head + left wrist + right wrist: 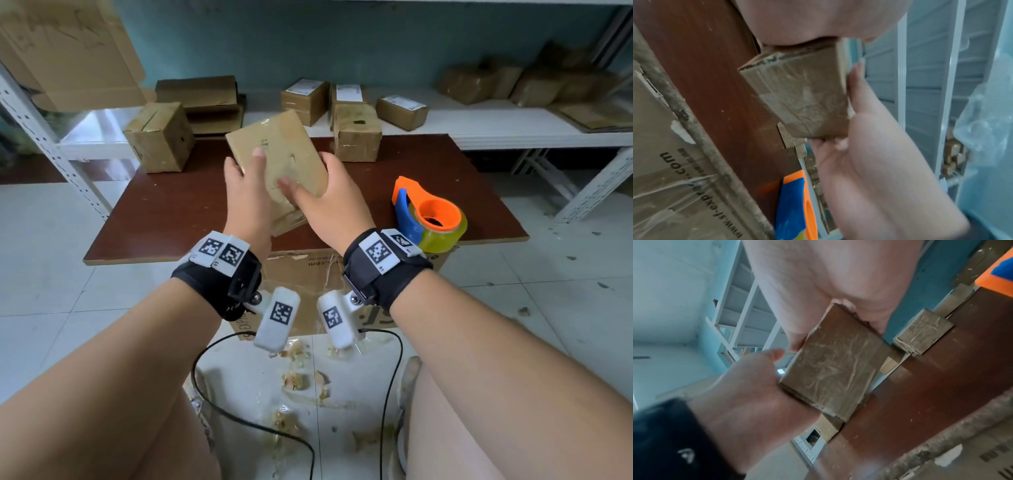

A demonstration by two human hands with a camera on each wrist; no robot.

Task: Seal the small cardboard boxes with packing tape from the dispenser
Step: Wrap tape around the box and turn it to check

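A small cardboard box (274, 144), wrapped in glossy clear tape, is lifted and tilted above the brown board (178, 212). My left hand (246, 171) grips its left edge, thumb on the top face. My right hand (320, 188) grips its near right corner, thumb across the top. The left wrist view shows the box (801, 100) end-on between both palms. From the right wrist, the box (834, 366) shows its taped broad face. The orange and blue tape dispenser (428, 216), with a yellowish roll, lies untouched on the board to the right.
Two more taped boxes stand at the board's far edge, one left (159, 137) and one right (356, 133). Several labelled boxes (305, 96) sit on the white shelf behind. A large carton (301, 274) props the board. Cables and tape scraps lie on the floor.
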